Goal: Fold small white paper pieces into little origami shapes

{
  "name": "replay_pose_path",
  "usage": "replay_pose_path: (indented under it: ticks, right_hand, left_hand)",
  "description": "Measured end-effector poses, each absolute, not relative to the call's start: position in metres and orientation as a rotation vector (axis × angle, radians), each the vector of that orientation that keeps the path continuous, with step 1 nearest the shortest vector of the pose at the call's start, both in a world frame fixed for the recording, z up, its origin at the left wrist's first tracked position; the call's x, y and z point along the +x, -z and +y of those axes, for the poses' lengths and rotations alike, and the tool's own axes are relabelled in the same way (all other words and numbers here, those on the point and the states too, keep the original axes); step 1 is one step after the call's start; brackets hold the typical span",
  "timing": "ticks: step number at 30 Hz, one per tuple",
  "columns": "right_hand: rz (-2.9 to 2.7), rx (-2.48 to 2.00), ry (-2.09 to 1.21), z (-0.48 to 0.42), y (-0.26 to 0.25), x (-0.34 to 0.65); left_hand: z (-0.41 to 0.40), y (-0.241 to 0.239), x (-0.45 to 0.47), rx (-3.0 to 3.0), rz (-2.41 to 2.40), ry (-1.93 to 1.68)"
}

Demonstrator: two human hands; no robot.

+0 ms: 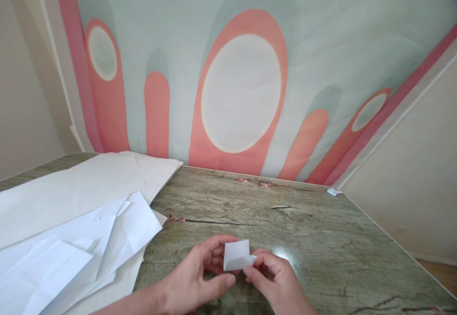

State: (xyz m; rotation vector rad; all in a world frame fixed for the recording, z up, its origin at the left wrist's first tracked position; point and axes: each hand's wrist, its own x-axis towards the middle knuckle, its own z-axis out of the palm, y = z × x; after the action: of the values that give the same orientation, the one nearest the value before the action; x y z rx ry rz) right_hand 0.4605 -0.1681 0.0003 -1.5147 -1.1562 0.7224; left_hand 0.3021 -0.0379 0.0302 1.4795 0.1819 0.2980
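Between my hands is the paper (236,255), its corner pinched in my right hand (274,275); my left hand (194,275) is spread around its other side. An uneven tug could skew the crease. Beneath both lies the wood-grain table (332,241); leftward, sheets (69,265); ahead, a patterned wall (243,93).

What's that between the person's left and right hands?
In the head view, a small folded white paper sits between the left hand and the right hand, whose thumb and finger pinch its edge.
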Motion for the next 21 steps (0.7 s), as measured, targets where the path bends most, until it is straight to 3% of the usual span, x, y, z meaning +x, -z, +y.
replay_pose_path:
  ticks: [12,21]
  right_hand:
    - [-1.046,-1.402,-0.911,-0.168,0.0,0.455]
    - [-1.29,-1.564,-0.656,-0.168,-0.001,0.459]
  left_hand:
    - [-0.048,-0.019,0.312,1.436,0.46,-0.288]
    - [-0.049,-0.021,0.311,1.503,0.518,-0.24]
